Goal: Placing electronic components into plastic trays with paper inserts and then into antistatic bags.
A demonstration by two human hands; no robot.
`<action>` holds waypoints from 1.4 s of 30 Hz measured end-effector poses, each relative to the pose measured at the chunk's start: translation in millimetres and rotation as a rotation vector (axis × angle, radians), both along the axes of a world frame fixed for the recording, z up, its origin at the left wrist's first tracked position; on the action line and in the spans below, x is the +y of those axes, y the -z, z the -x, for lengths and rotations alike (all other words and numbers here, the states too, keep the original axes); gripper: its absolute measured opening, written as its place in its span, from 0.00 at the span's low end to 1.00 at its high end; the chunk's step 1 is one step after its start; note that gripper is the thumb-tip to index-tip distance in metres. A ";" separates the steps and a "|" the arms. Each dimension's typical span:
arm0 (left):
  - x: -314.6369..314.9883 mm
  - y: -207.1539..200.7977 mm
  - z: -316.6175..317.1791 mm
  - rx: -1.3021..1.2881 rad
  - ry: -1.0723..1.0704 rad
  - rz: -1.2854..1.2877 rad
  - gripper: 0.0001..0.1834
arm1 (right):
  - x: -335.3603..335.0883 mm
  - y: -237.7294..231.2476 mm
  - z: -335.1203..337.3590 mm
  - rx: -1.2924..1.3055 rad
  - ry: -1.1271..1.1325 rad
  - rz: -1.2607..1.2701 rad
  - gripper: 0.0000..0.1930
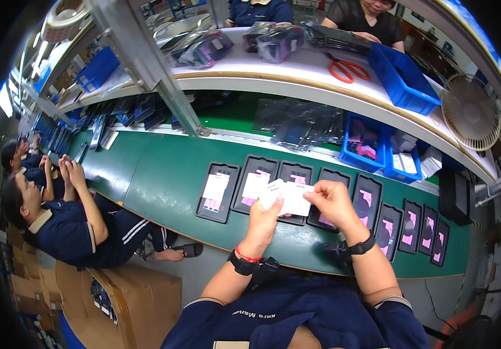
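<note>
My left hand is closed on a small fanned stack of white printed cards, its thumb lying across them. At the stack's right edge my right hand pinches a white card between thumb and fingers. Both hands are above a row of shallow black trays on the green table. The trays contain pink and dark pieces. On the leftmost tray lies a white card, and another white card lies on the tray beside it. My hands and the cards partly cover the middle trays.
Blue bins with pink and white items stand beyond the trays, near clear plastic bags. On the shelf above are orange-handled scissors, a blue bin and wrapped bundles. A fan stands right. Co-workers sit left and opposite.
</note>
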State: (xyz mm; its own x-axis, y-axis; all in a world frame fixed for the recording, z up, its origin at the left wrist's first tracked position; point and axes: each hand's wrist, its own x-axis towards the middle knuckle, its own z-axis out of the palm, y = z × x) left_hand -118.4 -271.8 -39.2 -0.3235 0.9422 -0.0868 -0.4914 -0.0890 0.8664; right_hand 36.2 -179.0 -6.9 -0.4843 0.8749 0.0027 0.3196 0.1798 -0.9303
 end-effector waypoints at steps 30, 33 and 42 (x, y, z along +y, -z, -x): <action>52.3 3.7 -101.5 0.190 0.176 0.086 0.11 | 6.5 0.2 -151.5 0.178 0.208 0.338 0.13; 55.6 2.8 -95.6 0.204 0.107 0.099 0.13 | 13.0 20.8 -156.8 -0.072 0.326 -0.044 0.14; 54.1 -15.5 -149.2 -0.089 0.398 0.096 0.13 | -24.5 12.1 -165.5 0.362 0.383 0.091 0.11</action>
State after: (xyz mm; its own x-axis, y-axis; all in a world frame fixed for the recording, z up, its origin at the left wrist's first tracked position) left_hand 30.9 -217.7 -23.7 0.0769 0.9785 -0.1913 -0.5442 0.2020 0.8143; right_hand 201.8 -203.5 -19.0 -0.1123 0.9933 0.0262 0.0024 0.0266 -0.9996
